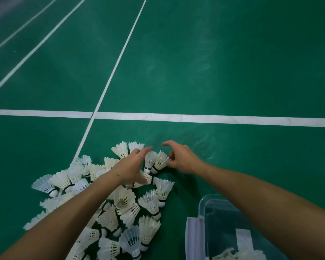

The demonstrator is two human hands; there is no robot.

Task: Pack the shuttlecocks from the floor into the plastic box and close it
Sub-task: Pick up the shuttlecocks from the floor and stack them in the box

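Two bare forearms reach in from the lower edge, with no sleeves in view. The left hand (130, 167) and right hand (182, 159) wear no gloves, rings, or watch; both wrists are bare and slender.

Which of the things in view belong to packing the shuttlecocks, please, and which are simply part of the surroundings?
Part of the job:
- shuttlecocks heaped on the floor
- plastic box, open, a few shuttlecocks already inside
- left hand and right hand, both reaching over the pile's far edge

Just surroundings:
- green court floor
- white court lines
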